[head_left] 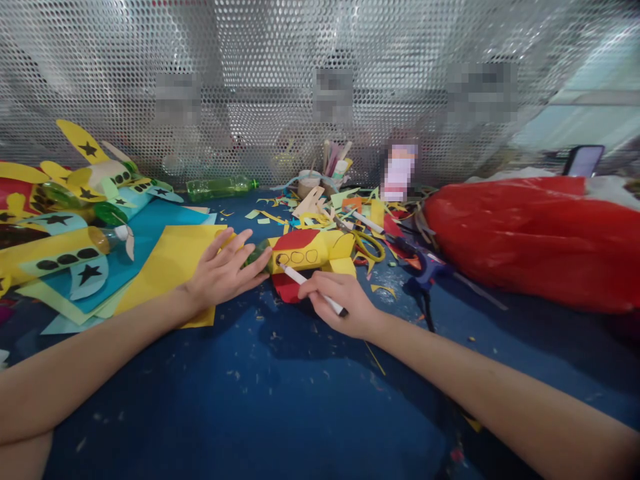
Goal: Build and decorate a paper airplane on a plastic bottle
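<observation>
A toy airplane made from a bottle wrapped in yellow paper lies on its belly across the blue table, with red wings and a row of drawn ovals along its side. My right hand is closed around a white marker, its tip touching the leftmost oval, which is partly dark. My left hand has its fingers spread, with the fingertips by the plane's green bottle nose. Its palm is over yellow paper sheets.
Finished-looking bottle planes crowd the left. A green bottle, paper scraps, yellow-handled scissors and a blue glue gun lie behind and right. A red plastic bag fills the right; a phone leans against the perforated metal screen.
</observation>
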A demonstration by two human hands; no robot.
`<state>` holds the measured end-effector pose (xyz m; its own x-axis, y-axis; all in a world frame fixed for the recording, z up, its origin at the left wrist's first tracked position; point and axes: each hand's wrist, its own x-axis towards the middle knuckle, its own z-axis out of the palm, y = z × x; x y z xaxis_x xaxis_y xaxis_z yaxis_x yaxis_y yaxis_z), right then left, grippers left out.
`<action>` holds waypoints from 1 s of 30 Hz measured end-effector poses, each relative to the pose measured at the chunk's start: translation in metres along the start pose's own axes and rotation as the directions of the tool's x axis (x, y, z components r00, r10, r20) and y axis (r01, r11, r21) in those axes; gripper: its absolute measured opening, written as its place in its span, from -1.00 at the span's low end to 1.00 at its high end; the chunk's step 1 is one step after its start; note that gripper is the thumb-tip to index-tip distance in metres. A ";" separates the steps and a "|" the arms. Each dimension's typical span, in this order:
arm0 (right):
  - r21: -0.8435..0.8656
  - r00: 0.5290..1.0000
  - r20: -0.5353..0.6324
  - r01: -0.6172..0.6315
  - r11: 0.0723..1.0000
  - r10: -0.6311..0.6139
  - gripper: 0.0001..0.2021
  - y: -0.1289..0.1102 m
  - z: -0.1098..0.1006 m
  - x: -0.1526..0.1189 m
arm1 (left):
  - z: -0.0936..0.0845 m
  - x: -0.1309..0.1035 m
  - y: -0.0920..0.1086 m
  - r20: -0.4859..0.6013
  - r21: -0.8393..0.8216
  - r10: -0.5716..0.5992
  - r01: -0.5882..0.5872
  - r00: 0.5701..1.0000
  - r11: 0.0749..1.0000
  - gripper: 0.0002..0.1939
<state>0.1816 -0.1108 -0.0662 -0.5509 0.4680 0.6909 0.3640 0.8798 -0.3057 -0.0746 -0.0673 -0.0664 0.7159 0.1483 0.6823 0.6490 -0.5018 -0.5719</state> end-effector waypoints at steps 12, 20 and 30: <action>0.017 1.000 -0.010 0.006 1.000 -0.005 -0.81 0.000 -0.001 0.000 | -0.002 0.003 -0.001 -0.034 0.010 0.024 -0.023 0.999 1.000 -0.64; -0.008 1.000 0.000 -0.005 1.000 0.005 -0.81 0.001 0.000 -0.001 | 0.002 -0.003 0.000 0.021 -0.083 -0.025 0.027 0.999 0.996 -0.62; -0.011 1.000 0.005 0.006 1.000 -0.006 -0.81 0.002 0.001 -0.001 | 0.002 -0.004 0.000 0.056 -0.017 -0.020 0.021 0.998 1.000 -0.61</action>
<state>0.1823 -0.1096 -0.0676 -0.5572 0.4629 0.6894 0.3691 0.8817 -0.2938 -0.0766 -0.0661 -0.0701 0.7162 0.2058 0.6669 0.6593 -0.5129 -0.5498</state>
